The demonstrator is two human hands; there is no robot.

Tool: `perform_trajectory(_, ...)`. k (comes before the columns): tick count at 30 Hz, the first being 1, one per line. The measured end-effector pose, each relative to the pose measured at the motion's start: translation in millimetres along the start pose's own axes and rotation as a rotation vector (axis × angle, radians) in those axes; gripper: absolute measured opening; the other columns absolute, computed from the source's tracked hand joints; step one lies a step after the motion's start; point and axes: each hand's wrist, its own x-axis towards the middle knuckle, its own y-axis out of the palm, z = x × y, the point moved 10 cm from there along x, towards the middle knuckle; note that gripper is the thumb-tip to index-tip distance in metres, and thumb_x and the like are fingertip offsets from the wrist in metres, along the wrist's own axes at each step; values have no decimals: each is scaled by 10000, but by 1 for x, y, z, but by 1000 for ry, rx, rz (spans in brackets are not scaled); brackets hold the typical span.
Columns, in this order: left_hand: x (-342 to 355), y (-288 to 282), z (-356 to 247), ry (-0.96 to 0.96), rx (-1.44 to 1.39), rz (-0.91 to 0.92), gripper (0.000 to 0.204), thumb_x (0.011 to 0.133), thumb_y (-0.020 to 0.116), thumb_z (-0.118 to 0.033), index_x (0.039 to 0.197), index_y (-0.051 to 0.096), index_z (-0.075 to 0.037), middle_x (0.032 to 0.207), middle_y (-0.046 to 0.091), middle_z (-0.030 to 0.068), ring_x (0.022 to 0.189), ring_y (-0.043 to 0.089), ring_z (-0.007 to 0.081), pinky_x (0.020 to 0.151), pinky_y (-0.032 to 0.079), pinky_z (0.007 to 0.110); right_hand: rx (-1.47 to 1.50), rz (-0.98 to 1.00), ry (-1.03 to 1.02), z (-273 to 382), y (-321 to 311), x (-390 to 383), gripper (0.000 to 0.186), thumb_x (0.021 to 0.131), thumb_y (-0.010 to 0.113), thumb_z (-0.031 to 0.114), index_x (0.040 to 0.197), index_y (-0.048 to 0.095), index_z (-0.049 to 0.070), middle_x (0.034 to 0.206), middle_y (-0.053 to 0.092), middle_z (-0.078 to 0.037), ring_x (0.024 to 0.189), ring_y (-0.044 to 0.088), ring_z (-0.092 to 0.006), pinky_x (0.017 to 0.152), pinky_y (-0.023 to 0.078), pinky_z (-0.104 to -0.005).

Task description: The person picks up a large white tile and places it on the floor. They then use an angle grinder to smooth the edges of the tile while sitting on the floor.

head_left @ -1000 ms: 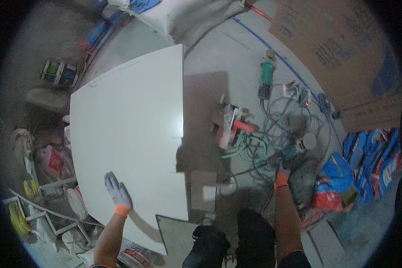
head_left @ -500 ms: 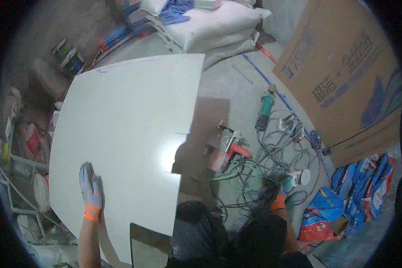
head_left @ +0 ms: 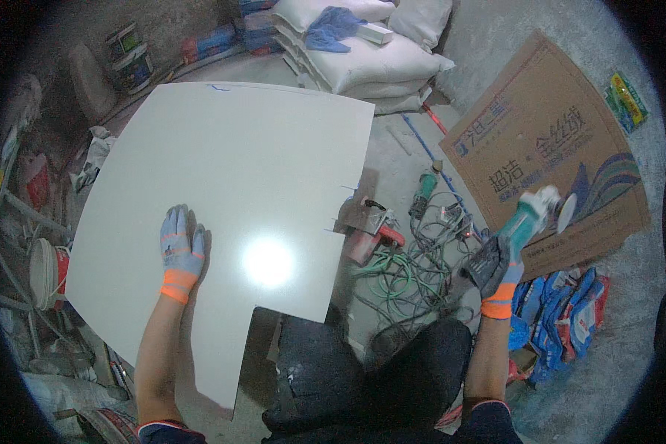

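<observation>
A green angle grinder (head_left: pixel 524 225) is held up to the right of the slab's right edge, well apart from it, its pale disc (head_left: pixel 566 213) turned outward and seen against a cardboard sheet (head_left: pixel 507 152); its head is slightly blurred. The tool's rear body is wrapped by the fingers of the right hand (head_left: pixel 493 265), gloved in grey with an orange cuff; whether its switch is pressed cannot be told. The left hand (head_left: pixel 180 251), gloved alike, is laid palm down on the white slab (head_left: pixel 229 163), nearer the left edge than the right, its fingers straight and close together, pointed toward the far edge. A step is cut into the slab's near right corner, and a blue mark is drawn by its far edge. Just beyond the right edge, a red-bodied power tool (head_left: pixel 362 246) is set on the floor (head_left: pixel 386 152) beside tangled cables (head_left: pixel 399 274), with a second green tool (head_left: pixel 423 194) lying farther off. White sacks (head_left: pixel 385 63) are stacked past the far right corner, topped by a blue cloth (head_left: pixel 331 31). Blue and red bags (head_left: pixel 559 314) are heaped below the cardboard sheet, and a white bucket (head_left: pixel 44 274) is seen beside the left edge
</observation>
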Motion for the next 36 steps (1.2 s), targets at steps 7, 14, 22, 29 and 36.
perform_trajectory(7,6,-8,-5,-26,7,-34,484,782,527,-204,1201,408,6,1227,418,188,1158,367,331,982,291,409,121,354,66,56,107,-62,334,778,556,121,1083,480,7,983,553,-130,890,542,-245,779,459,-366)
perform_trajectory(14,3,-26,-32,170,11,-157,428,759,557,-189,1131,474,4,1160,471,183,1082,434,337,911,353,421,-156,310,41,-46,90,-54,233,815,483,77,1022,529,-18,886,586,-100,806,577,-235,734,477,-326)
perform_trajectory(22,-2,-56,-139,453,-10,-295,431,711,620,-213,1067,509,3,1082,493,206,994,482,346,832,403,434,194,543,266,-57,124,-74,323,877,386,153,1112,487,-45,1021,570,-139,901,570,-238,806,455,-341)
perform_trajectory(29,-95,31,-368,322,-461,574,892,682,636,-362,1246,190,166,1216,362,300,1118,406,377,926,360,377,-175,187,-6,-63,99,-56,281,852,463,137,1091,496,-7,1011,566,-93,924,552,-207,818,445,-322)
perform_trajectory(36,-111,78,-375,-64,-1555,813,703,667,693,-177,1217,314,39,1168,460,189,1079,460,264,905,377,339,178,422,358,-36,113,-64,259,821,504,190,1004,526,9,904,586,-110,774,588,-206,686,487,-309)
